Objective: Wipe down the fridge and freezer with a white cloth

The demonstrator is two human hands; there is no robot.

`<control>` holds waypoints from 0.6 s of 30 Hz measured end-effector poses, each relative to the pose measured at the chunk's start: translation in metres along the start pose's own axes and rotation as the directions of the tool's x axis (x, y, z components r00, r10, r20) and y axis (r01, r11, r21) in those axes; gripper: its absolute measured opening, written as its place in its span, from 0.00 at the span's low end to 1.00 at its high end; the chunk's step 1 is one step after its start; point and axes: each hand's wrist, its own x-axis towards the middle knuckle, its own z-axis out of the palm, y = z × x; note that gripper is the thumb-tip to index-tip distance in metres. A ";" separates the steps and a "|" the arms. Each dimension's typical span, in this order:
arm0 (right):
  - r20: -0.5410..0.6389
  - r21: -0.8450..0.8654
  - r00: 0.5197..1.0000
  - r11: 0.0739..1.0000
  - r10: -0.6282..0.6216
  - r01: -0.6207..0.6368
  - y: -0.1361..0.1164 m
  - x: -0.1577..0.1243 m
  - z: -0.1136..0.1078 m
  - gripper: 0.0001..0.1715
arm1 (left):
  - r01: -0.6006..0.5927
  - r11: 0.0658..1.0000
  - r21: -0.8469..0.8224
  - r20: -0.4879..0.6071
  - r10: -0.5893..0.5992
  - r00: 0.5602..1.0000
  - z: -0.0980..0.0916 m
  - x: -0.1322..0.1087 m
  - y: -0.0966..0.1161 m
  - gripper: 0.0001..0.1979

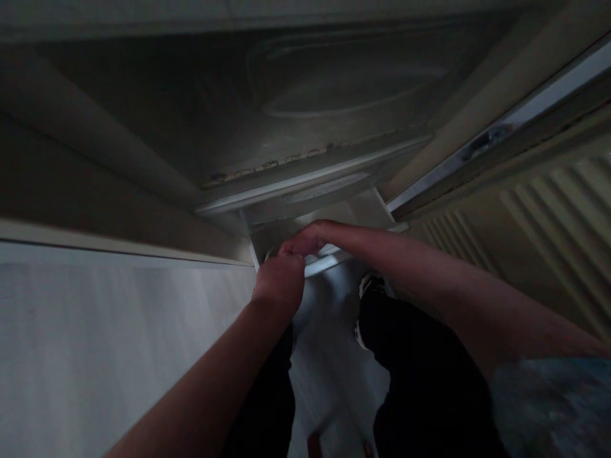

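Note:
A pulled-out drawer (365,208) sits low in front of me, its pale front edge (329,262) near my feet. My left hand (281,280) is over the left part of this drawer, with its back toward me and its fingers curled in. From the right, my right hand (305,240) reaches across the drawer and meets the left one, its fingers bent and closed. The two hands touch or nearly touch. Whatever they hold is hidden behind the fingers. A small rounded pale shape (270,252) shows just beyond my left hand, too dim to name.
Above the drawer is a dark cabinet recess (157,95) with a shelf edge (305,181). A cabinet side panel (119,210) stands at left, and a ribbed beige panel (539,216) at right. Below are the pale floor (95,343) and my shoe (372,284).

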 end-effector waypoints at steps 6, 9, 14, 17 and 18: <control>-0.421 -0.193 0.904 0.981 -0.068 -0.016 0.002 -0.063 0.011 0.21 | -0.009 0.999 0.051 -0.058 0.012 0.998 0.005 -0.003 -0.001 0.13; -0.689 -0.272 0.724 0.927 -0.001 -0.257 -0.015 -0.118 0.024 0.17 | -0.024 0.997 0.070 -0.106 0.031 0.994 0.005 -0.006 -0.002 0.14; -0.542 -0.283 0.800 0.842 0.256 -0.460 -0.023 -0.188 0.047 0.21 | -0.092 0.992 0.087 -0.179 0.106 0.978 -0.002 -0.016 0.007 0.15; -0.461 -0.192 0.789 0.823 0.405 -0.535 0.003 -0.194 0.060 0.19 | -0.176 0.982 0.064 -0.163 0.185 0.969 0.000 -0.027 0.026 0.13; -0.489 -0.139 0.759 0.820 0.431 -0.555 0.014 -0.193 0.064 0.18 | -0.210 0.977 0.046 -0.136 0.215 0.967 0.005 -0.030 0.033 0.14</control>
